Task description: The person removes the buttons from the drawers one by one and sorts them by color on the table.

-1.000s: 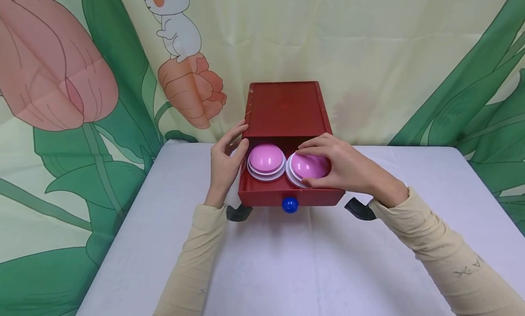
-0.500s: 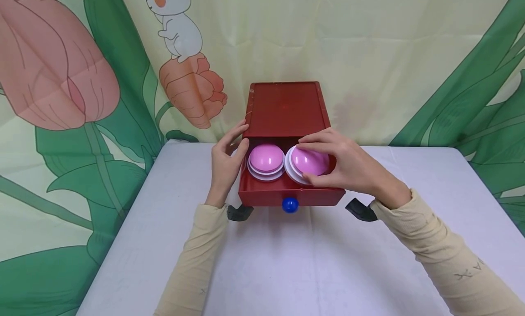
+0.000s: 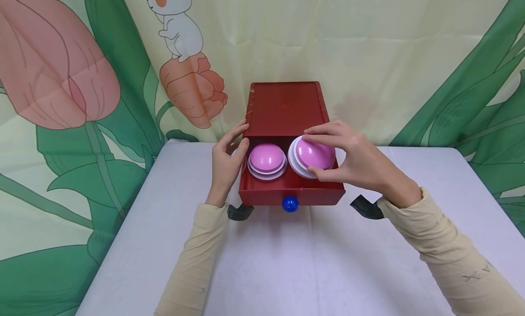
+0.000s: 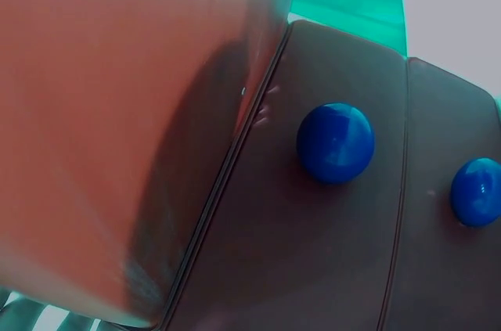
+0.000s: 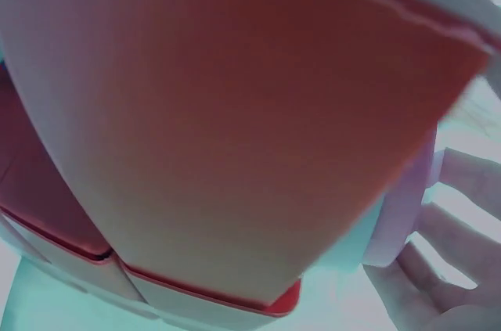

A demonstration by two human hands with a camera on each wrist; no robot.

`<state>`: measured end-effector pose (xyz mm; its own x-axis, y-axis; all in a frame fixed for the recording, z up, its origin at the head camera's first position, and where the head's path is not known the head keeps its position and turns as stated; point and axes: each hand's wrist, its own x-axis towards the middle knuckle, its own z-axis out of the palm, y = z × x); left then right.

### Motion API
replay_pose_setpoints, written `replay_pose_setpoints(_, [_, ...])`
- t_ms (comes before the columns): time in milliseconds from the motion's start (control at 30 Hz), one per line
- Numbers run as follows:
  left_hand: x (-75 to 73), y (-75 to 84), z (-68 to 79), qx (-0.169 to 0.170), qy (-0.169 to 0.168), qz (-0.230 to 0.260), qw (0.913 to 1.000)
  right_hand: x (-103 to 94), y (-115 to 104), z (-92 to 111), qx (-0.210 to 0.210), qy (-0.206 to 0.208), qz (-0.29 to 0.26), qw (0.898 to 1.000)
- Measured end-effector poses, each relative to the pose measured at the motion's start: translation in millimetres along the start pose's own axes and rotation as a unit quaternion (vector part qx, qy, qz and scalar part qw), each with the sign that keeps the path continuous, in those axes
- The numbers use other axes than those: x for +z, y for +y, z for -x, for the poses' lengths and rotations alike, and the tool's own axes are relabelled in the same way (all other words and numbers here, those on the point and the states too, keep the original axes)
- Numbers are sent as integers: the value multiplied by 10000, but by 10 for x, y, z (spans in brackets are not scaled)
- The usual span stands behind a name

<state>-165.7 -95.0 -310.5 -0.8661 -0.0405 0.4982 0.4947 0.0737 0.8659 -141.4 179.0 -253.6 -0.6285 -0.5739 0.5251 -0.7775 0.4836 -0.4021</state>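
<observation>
In the head view, a red drawer (image 3: 260, 197) with a blue knob (image 3: 290, 204) is pulled out of a red cabinet (image 3: 285, 109). My right hand (image 3: 357, 159) pinches a pink-domed push button (image 3: 315, 153) by its sides, thumb in front and fingers behind. This button tilts, its white base turned left, over the right half of the drawer. A second pink-domed button (image 3: 266, 158) sits upright in the left half. My left hand (image 3: 225, 165) rests against the cabinet's left side, fingers extended. In the right wrist view, part of the held button (image 5: 401, 217) shows behind the drawer.
The left wrist view shows further blue knobs (image 4: 335, 143) on the cabinet's dark front. A white cloth (image 3: 279, 261) covers the table. Behind the cabinet hangs a printed curtain (image 3: 369, 56). A black strap (image 3: 366, 207) juts from the right sleeve, another (image 3: 240, 212) from the left.
My right hand has raised its button from the drawer floor and shifted it slightly right and away, tilting it more. The left hand and the other button stay put.
</observation>
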Motion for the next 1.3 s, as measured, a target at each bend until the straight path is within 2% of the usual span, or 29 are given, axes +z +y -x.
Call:
replay_pose_setpoints(233, [-11,-271,-46,44,46,26,10000,-70,-40,-3,-35,253,37,9997])
replay_pose_setpoints(433, [-22,-354,-50,137,61,25,9999,-137,-39,18,-6,355,125,9993])
replay_pose_setpoints(633, [-26,-354,-42,184,53,-21,9998,-185,-8,53,28,435,344,9985])
replay_pose_setpoints(667, [-22,-309,-35,153,48,-12,9999,-192,-3,61,50,442,379,9983])
replay_pose_setpoints(1100, [-21,-357,-45,102,53,35,9999,-279,75,181,341,488,485,9970])
replay_pose_setpoints(1200, [-12,-322,-43,39,49,57,10000,-296,94,206,361,546,515,9965])
replay_pose_setpoints(1300, [-3,-210,-23,-10,32,69,10000,-313,107,229,413,600,572,9957])
